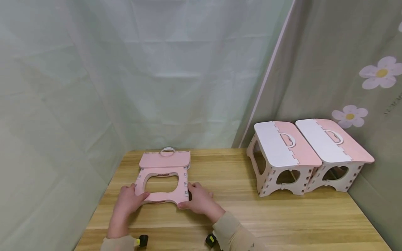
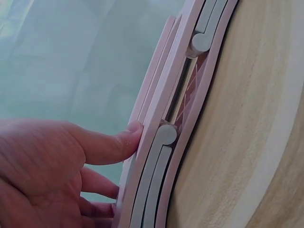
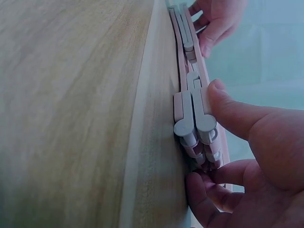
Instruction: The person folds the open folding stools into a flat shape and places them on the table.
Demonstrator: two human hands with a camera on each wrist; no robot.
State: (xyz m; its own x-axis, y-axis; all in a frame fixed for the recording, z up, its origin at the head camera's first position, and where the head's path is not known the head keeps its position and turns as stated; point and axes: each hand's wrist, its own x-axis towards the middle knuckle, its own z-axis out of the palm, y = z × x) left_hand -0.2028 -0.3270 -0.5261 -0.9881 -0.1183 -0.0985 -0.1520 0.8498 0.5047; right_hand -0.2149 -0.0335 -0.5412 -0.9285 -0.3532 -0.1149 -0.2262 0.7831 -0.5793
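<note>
A pink folding stool (image 1: pixel 183 184) lies folded flat on the wooden table, its handle toward the back wall. At the stool's near left corner, my left hand (image 1: pixel 130 199) grips the edge, thumb on the upper face and fingers along the side. My right hand (image 1: pixel 200 199) holds the near right corner between thumb and fingers. In the left wrist view, the left thumb (image 2: pixel 126 142) presses on the stool's pink panel, with grey hinged legs layered below it. The right wrist view shows right fingers (image 3: pixel 202 197) curled at the lower side of the folded layers, close to the tabletop.
Two unfolded stools (image 1: pixel 267 148) (image 1: pixel 323 139) with white and pink tops stand side by side at the right of the table (image 1: pixel 226 181). Pale curtains (image 1: pixel 188 87) hang behind and at the sides; the right one carries printed flowers.
</note>
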